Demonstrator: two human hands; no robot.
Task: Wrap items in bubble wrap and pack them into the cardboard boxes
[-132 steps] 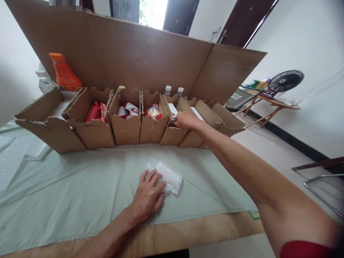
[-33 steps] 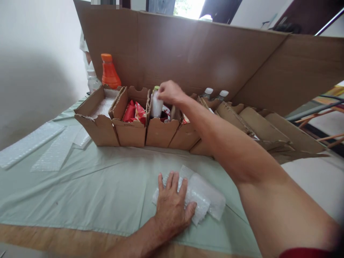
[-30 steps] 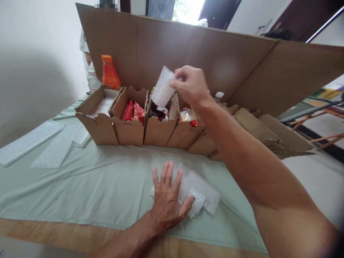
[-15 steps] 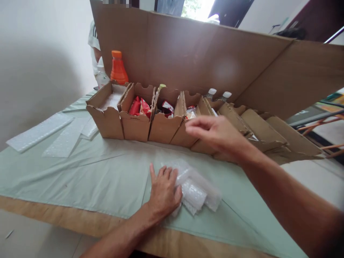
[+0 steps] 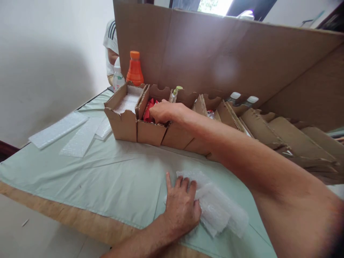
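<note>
Right hand [image 5: 162, 111], one: reaching into the second cardboard box [image 5: 150, 132] from the row's left end, fingers bent down at the red packets [image 5: 148, 113]; whether it grasps one, we cannot tell.

Left hand [image 5: 182, 208], one: released, fingers spread, palm down near the front edge of our counter [image 5: 115, 172], touching the left side of the loose bubble wrap [image 5: 217, 211].

Leftmost box [image 5: 120, 125], one: we find bubble wrap lining [image 5: 129, 100] inside.

Bubble wrap strips [image 5: 59, 129], a group: flat by the counter's left edge.

Orange bottle [image 5: 135, 71], one: upright behind the leftmost box, beside a clear bottle [image 5: 118, 79].

White-capped bottles [image 5: 243, 99], two: behind the boxes, farther right.

Cardboard panel [image 5: 201, 46], one: standing behind our row.

Person in a white sleeve [image 5: 110, 39], one: partly hidden behind the panel's left edge.
</note>
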